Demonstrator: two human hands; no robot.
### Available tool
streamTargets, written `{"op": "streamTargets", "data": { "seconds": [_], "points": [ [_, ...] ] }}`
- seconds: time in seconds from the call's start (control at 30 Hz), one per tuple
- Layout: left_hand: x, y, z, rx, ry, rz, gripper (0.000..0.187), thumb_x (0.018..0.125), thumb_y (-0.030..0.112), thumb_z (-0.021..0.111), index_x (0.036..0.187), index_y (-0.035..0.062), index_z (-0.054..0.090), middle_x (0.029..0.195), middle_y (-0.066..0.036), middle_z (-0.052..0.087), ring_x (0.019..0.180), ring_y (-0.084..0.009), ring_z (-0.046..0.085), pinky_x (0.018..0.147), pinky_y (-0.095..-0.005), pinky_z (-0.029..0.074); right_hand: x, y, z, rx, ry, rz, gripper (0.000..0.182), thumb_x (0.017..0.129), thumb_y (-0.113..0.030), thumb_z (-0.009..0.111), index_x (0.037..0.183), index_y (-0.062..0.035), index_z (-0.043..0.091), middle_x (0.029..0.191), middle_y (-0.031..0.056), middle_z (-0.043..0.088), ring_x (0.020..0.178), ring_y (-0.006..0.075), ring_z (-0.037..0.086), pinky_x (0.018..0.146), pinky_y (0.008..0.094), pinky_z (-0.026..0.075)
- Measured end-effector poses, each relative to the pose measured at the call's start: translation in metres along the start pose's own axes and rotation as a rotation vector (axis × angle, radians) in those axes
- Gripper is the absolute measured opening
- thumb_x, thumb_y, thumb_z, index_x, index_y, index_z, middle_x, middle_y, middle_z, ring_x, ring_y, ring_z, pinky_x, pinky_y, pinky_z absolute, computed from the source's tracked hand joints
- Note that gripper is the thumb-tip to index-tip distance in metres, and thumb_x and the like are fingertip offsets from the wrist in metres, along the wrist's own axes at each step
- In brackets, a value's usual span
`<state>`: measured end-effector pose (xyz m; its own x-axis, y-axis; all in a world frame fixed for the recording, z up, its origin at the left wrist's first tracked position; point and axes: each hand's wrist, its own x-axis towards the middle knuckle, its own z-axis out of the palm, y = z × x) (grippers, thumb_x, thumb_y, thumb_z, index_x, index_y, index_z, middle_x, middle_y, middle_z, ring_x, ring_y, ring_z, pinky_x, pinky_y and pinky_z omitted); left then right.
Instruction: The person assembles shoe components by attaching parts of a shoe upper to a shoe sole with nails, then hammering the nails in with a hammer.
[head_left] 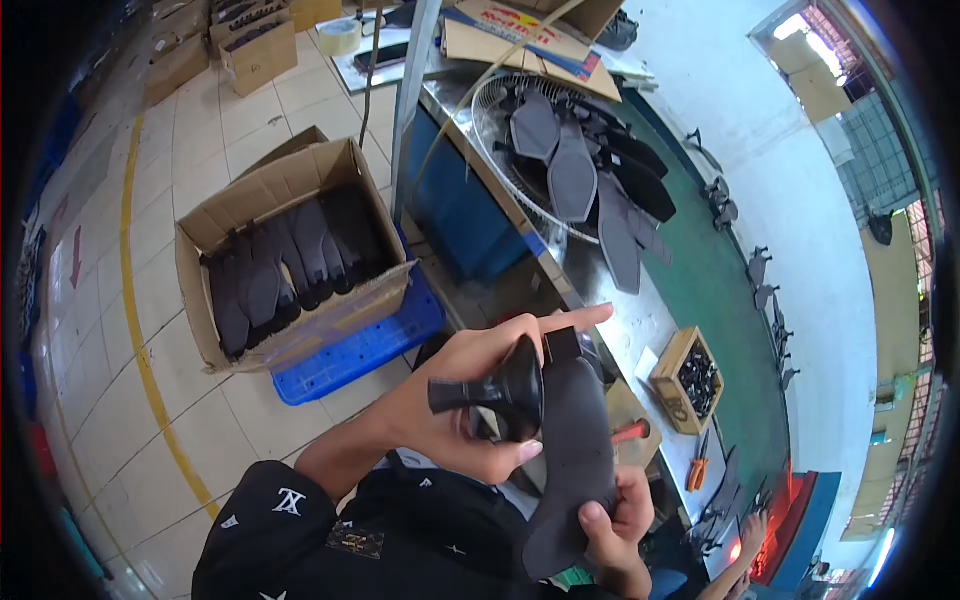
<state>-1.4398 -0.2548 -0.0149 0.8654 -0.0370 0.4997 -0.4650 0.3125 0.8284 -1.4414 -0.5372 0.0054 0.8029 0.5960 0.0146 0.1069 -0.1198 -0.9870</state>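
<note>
A dark grey shoe sole (578, 430) with a black heel piece (510, 388) is held in front of my body. My left hand (455, 400) is wrapped round the black heel, its index finger stretched out past the sole's top end. At the sole's lower end, my right hand (618, 520) pinches the edge between thumb and fingers. Beyond, a round wire basket (490, 140) on the metal bench holds several similar grey soles (572, 178).
A cardboard box (200, 300) of dark soles rests on a blue crate (345, 350) at left. On the bench are a wooden box (668, 385) of small black parts and orange-handled pliers (697, 472). Another person's hand (752, 535) is at lower right.
</note>
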Motion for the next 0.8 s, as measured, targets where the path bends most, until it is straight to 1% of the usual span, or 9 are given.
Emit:
{"op": "streamTargets", "data": {
  "seconds": [0.13,0.3,0.37,0.47,0.57,0.63,0.7,0.73,0.8],
  "points": [
    [-0.01,-0.015,0.013,-0.543,-0.018,-0.121,0.04,0.067,0.008,0.063,0.096,0.0083,0.036,0.154,-0.032,0.034,0.136,-0.0263,0.042,0.116,-0.0415,0.028,-0.027,0.003,-0.001,0.148,0.025,-0.098,0.036,0.093,-0.008,0.067,0.116,0.0065,0.044,0.104,0.0157,0.065,0.087,0.0121,0.06,0.079,0.026,0.048],
    [-0.016,-0.012,0.031,-0.709,0.022,-0.179,0.044,0.07,0.011,0.062,0.107,0.0033,0.04,0.154,-0.033,0.032,0.144,-0.0343,0.034,0.12,-0.0452,0.022,-0.037,-0.005,0.003,0.283,0.001,-0.061,0.036,0.093,-0.007,0.067,0.116,0.0064,0.042,0.107,0.0221,0.066,0.09,0.0159,0.063,0.079,0.029,0.05],
    [-0.017,-0.012,0.034,-0.741,-0.004,-0.176,0.05,0.07,0.013,0.062,0.114,0.0004,0.041,0.154,-0.032,0.032,0.145,-0.0355,0.034,0.121,-0.0455,0.022,-0.043,-0.002,0.006,0.295,0.065,-0.085,0.046,0.086,-0.02,0.076,0.112,0.0019,0.046,0.107,0.0206,0.064,0.095,0.0205,0.064,0.086,0.0337,0.051],
    [-0.013,0.0,0.04,-0.752,0.029,-0.282,0.045,0.064,0.019,0.07,0.098,0.0138,0.042,0.152,-0.034,0.033,0.147,-0.0417,0.027,0.12,-0.0522,0.018,-0.052,0.007,0.018,0.325,0.256,-0.133,0.051,0.082,-0.024,0.081,0.112,0.0009,0.048,0.109,0.0212,0.063,0.098,0.0234,0.065,0.091,0.0361,0.051],
    [-0.014,0.004,0.046,-0.747,0.057,-0.346,0.041,0.063,0.022,0.074,0.09,0.0205,0.042,0.152,-0.036,0.033,0.148,-0.0441,0.025,0.12,-0.0556,0.016,-0.039,0.003,0.012,0.37,0.062,-0.212,0.034,0.089,-0.012,0.071,0.111,0.0052,0.052,0.11,0.02,0.065,0.091,0.0193,0.064,0.08,0.032,0.05],
    [-0.013,0.002,0.04,-0.551,0.055,-0.348,0.06,0.07,0.018,0.071,0.119,0.0069,0.038,0.153,-0.029,0.036,0.142,-0.034,0.034,0.117,-0.0463,0.024,-0.028,0.002,-0.002,0.226,-0.053,-0.227,0.025,0.092,-0.008,0.066,0.109,0.0067,0.056,0.109,0.0174,0.066,0.087,0.017,0.063,0.075,0.0304,0.049],
    [-0.015,-0.004,0.029,-0.281,0.117,-0.333,0.082,0.076,0.015,0.068,0.147,-0.0068,0.033,0.153,-0.022,0.039,0.135,-0.024,0.044,0.114,-0.0369,0.031,-0.008,0.009,-0.009,-0.192,0.126,-0.137,0.031,0.093,-0.015,0.067,0.112,0.0062,0.056,0.109,0.0138,0.063,0.093,0.0149,0.06,0.081,0.0308,0.048],
    [-0.02,-0.014,0.024,-0.222,0.177,-0.314,0.082,0.078,0.015,0.068,0.148,-0.0068,0.032,0.154,-0.022,0.037,0.138,-0.0253,0.041,0.115,-0.0377,0.029,0.017,0.005,-0.011,0.0,0.13,-0.018,0.031,0.094,-0.015,0.065,0.116,0.0045,0.056,0.11,0.0108,0.062,0.101,0.013,0.058,0.089,0.0302,0.046],
    [-0.028,-0.03,0.014,-0.163,0.282,-0.257,0.08,0.08,0.014,0.067,0.148,-0.0071,0.032,0.155,-0.022,0.035,0.143,-0.0276,0.035,0.118,-0.0394,0.026,0.078,0.007,-0.024,-0.101,0.103,-0.011,0.033,0.096,-0.017,0.064,0.121,0.0021,0.055,0.111,0.0077,0.062,0.102,0.0132,0.057,0.093,0.0294,0.045]
  ]
}}
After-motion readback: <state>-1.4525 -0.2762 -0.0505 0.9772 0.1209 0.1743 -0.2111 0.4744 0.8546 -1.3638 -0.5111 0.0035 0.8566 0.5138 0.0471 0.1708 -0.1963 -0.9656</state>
